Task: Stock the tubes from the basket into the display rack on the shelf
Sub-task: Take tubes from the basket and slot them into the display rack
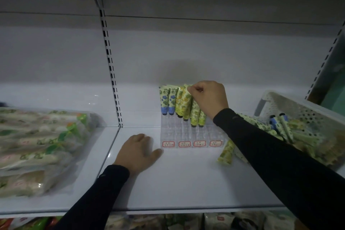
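A clear plastic display rack (188, 134) with red-bordered labels stands on the white shelf (186, 183). Several tubes stand in its back rows: two blue-capped ones (168, 101) at the left and green ones (197, 115) at the right. My right hand (209, 97) pinches the top of a yellow-green tube (184, 103) that leans tilted over the rack's back middle. My left hand (139, 152) rests flat on the shelf, its thumb against the rack's left front corner. A white perforated basket (306, 110) at the right holds several more tubes.
A loose green tube (226, 152) lies on the shelf by the rack's right front corner, partly under my right forearm. Bagged goods (37, 147) cover the neighbouring shelf at the left. A slotted upright (112, 73) divides the two bays. More packets sit on the shelf below.
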{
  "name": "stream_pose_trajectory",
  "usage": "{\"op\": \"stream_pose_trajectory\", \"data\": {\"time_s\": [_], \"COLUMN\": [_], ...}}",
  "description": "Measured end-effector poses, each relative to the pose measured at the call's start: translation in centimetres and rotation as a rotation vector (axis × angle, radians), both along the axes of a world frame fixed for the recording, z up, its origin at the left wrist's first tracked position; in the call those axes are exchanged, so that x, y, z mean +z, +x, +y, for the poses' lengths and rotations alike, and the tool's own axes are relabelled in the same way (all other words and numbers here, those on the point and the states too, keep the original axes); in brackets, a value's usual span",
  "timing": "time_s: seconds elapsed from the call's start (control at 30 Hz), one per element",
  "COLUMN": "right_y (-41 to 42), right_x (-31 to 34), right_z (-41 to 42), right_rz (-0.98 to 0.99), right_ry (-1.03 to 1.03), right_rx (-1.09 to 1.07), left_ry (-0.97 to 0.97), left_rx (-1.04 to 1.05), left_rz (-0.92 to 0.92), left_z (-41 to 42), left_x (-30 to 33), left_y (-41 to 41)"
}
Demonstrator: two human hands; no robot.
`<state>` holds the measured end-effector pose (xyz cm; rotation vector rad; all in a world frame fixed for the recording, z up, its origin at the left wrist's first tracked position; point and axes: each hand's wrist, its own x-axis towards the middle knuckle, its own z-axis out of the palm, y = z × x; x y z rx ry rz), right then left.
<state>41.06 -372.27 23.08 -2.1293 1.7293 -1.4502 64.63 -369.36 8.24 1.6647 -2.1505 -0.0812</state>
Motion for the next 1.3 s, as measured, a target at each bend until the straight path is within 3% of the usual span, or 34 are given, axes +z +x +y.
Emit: {"op": "stream_pose_trajectory", "data": {"time_s": [0.17,0.57,1.3], "right_y": [0.8,1.9,1.9], "right_x": [-0.4,-0.9,0.1], "right_z": [-1.2,-1.2,-2.2], "right_rz": [0.092,0.347,0.341], "right_ry": [0.023,-0.023,0.103], "right_rx": [-0.058,-0.090,-0.091], "left_ry": [-0.015,-0.048,-0.071], "left_rx": [-0.012,-0.004,-0.001], "left_rz": [-0.132,-0.099,-0.083], "left_z": [-0.9,-1.3,-1.2], "left_x": [-1.2,-2.1,-2.1], "left_y": [0.3,0.5,0.4]}}
